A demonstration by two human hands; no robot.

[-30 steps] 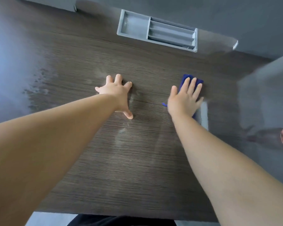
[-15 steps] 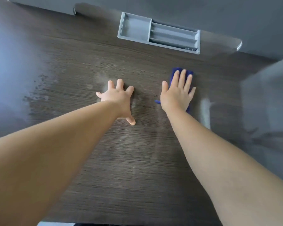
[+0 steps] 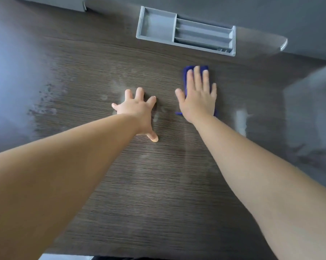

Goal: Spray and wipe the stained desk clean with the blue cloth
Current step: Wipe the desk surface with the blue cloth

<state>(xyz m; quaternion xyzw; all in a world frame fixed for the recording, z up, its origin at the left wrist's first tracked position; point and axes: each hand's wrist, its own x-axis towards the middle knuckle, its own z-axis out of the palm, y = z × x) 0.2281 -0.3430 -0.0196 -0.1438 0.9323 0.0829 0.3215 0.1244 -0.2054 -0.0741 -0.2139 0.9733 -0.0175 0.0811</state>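
The dark wood-grain desk (image 3: 158, 194) fills the view, with pale wet smears near its middle and a speckled patch of droplets (image 3: 45, 102) at the left. My right hand (image 3: 198, 98) lies flat with straight fingers on the folded blue cloth (image 3: 186, 76) and presses it against the desk; most of the cloth is hidden under the palm. My left hand (image 3: 137, 111) rests flat on the desk beside it, fingers spread, holding nothing. No spray bottle is in view.
A grey plastic organiser tray (image 3: 186, 34) with one square and three long compartments sits at the desk's back edge. A grey partition wall (image 3: 252, 12) runs behind it. A grey side panel (image 3: 312, 109) stands at the right.
My right hand has slid the blue cloth leftward and slightly away from me, closer to my left hand. The left hand has stayed planted on the desk.
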